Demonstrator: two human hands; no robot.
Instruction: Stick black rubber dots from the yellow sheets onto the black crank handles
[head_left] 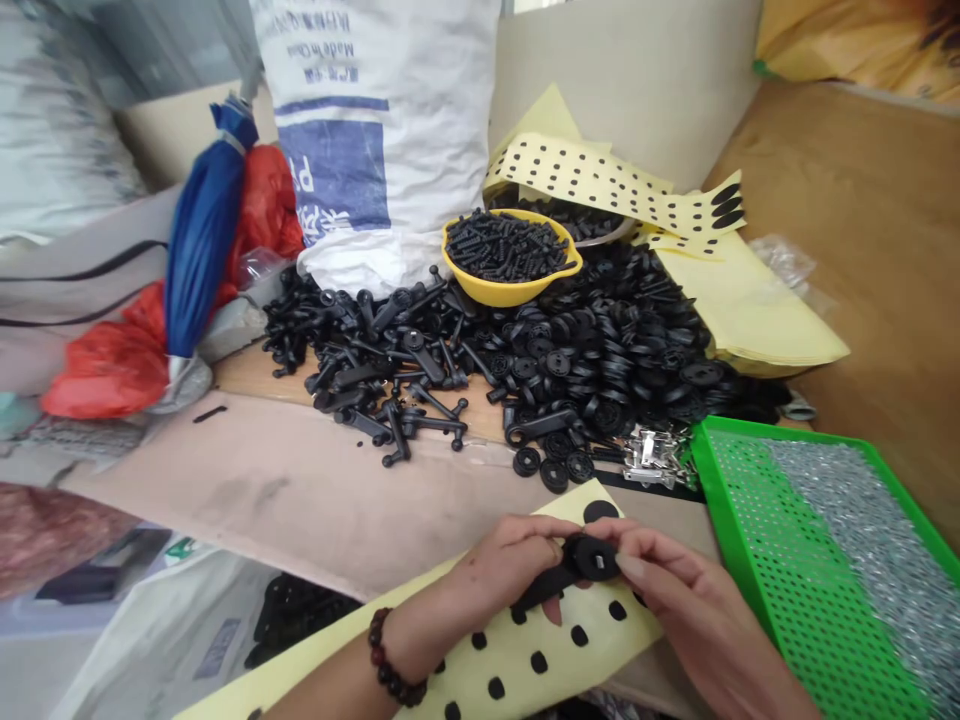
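My left hand (504, 568), with a bead bracelet on its wrist, and my right hand (675, 590) meet at the bottom middle. Both pinch one black plastic lever part (581, 563) with a round head. The left fingers grip the handle end and the right fingers press on the round head. Under the hands lies a yellow backing sheet (525, 655) dotted with black oval stickers. Beyond, on the board, are a pile of black lever arms (382, 365) and a heap of black round discs (622, 335).
A yellow bowl of black screws (510, 255) stands behind the piles, before a white woven sack (375, 130). A green perforated tray (825, 560) with small silver parts lies right. More yellow sheets (750, 300), metal clips (652, 455), a blue umbrella (199, 240) and red bags (112, 365).
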